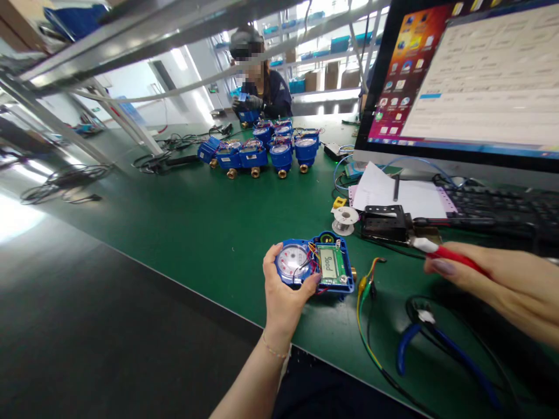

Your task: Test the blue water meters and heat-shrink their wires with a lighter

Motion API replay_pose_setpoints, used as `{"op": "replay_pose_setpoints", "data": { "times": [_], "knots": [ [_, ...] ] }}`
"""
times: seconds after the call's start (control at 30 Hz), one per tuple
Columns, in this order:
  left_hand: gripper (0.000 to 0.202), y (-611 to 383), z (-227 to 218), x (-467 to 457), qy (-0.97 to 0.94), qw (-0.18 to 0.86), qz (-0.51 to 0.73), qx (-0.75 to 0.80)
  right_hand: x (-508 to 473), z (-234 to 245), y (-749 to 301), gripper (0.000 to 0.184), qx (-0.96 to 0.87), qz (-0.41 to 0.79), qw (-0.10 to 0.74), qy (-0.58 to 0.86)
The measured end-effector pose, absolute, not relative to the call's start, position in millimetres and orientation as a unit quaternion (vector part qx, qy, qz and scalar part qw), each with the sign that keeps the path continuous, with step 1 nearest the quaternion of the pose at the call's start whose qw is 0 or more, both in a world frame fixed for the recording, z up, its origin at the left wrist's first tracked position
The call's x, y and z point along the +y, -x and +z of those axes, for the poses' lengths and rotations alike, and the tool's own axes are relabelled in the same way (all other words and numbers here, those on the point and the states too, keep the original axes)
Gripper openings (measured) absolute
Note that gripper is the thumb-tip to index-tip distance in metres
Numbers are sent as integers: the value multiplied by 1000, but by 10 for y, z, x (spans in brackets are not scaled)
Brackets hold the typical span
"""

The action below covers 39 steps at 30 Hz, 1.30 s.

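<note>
My left hand (283, 294) grips a blue water meter (315, 265) lying on the green mat, thumb and fingers wrapped round its round dial end. The meter is open, showing a green circuit board with a small display and coloured wires. My right hand (493, 285) is closed round a red-handled tool (449, 254) with a white tip, held to the right of the meter and just in front of a black holder (386, 224). Yellow and green clip leads (364, 285) lie between my hands.
Several blue meters (262, 148) are grouped at the far side, where another person (262, 81) in dark clothes handles one. A monitor (471, 75), keyboard (502, 209), papers (393, 192), solder spool (345, 220) and blue-handled cutters (419, 337) are at right. Loose cables (161, 157) lie at left.
</note>
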<state>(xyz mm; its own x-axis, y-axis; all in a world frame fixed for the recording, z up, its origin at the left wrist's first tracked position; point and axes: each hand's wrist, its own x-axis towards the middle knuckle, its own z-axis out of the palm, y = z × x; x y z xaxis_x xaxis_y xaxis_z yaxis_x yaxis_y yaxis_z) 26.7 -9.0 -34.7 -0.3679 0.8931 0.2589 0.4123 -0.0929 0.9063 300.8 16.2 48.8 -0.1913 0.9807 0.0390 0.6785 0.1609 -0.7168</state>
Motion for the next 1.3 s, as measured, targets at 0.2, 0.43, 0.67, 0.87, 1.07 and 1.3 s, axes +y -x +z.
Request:
{"op": "replay_pose_setpoints", "data": {
  "times": [0.2, 0.43, 0.67, 0.87, 1.07, 1.3],
  "knots": [
    [93, -27, -572, -87, -635, 176, 510, 553, -395, 238, -1928, 35, -369, 812, 318, 321],
    [82, 86, -620, -111, -707, 135, 474, 507, -415, 0, -1415, 64, -56, 951, 245, 181],
    [70, 67, -694, -161, -708, 107, 487, 500, -446, 20, -1313, 77, -35, 937, 275, 212],
    [74, 79, -767, -144, -709, 84, 509, 480, -563, -31, -1418, 67, -25, 939, 303, 160],
    [69, 62, -765, -133, -712, 65, 516, 472, -483, -45, -1417, 80, -32, 947, 241, 211],
    [68, 79, -783, -120, -713, 62, 509, 478, -385, -68, -1300, 75, -44, 929, 244, 276]
  ]
}}
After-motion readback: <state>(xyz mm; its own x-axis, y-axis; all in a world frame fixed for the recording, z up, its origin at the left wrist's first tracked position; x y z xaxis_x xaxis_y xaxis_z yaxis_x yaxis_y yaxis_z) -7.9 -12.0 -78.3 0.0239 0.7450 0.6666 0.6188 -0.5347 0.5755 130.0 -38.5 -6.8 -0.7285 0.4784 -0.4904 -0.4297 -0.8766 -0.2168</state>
